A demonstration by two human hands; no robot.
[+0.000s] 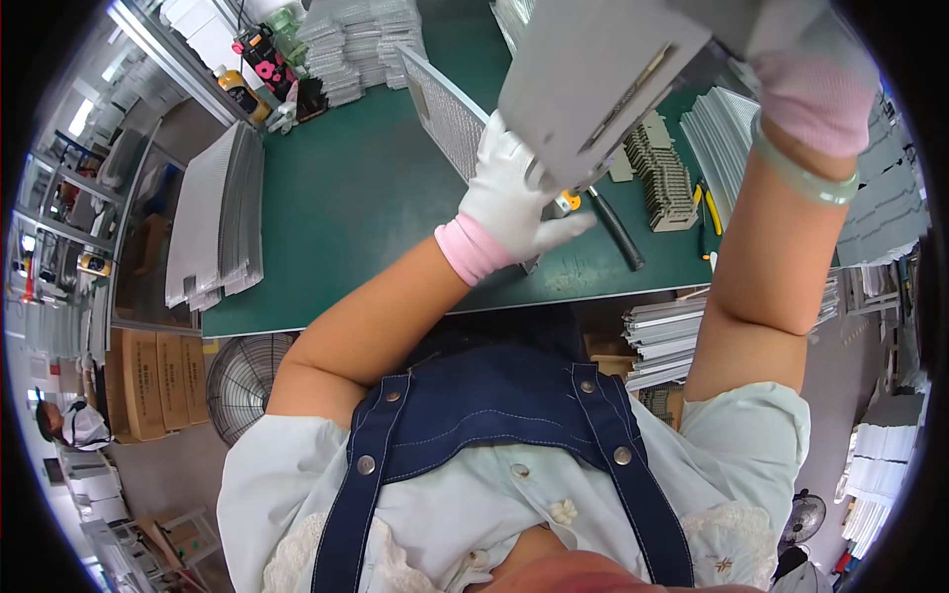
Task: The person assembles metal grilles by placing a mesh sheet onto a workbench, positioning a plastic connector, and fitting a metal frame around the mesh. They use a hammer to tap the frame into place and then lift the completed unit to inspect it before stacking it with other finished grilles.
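Note:
My left hand [506,198], in a white glove with a pink cuff, grips a perforated metal panel [445,114] that stands tilted over the green table. Its thumb sticks out to the right. High at the upper right, my gloved right hand [806,64] is blurred and partly cut off by the frame. It holds a flat grey metal panel [603,79] with a long slot, raised close to the camera. This panel overlaps the left hand's fingertips and hides part of the table. A black-handled tool [618,232] lies below it, its head hidden.
Perforated panels stand stacked on the green table [326,208] at left [217,217] and right [722,133]. Beige slotted parts [664,183] sit beside yellow-handled pliers [710,210]. Bubble-wrapped stacks [356,44] and bottles [240,91] line the back. A floor fan [247,385] stands at left.

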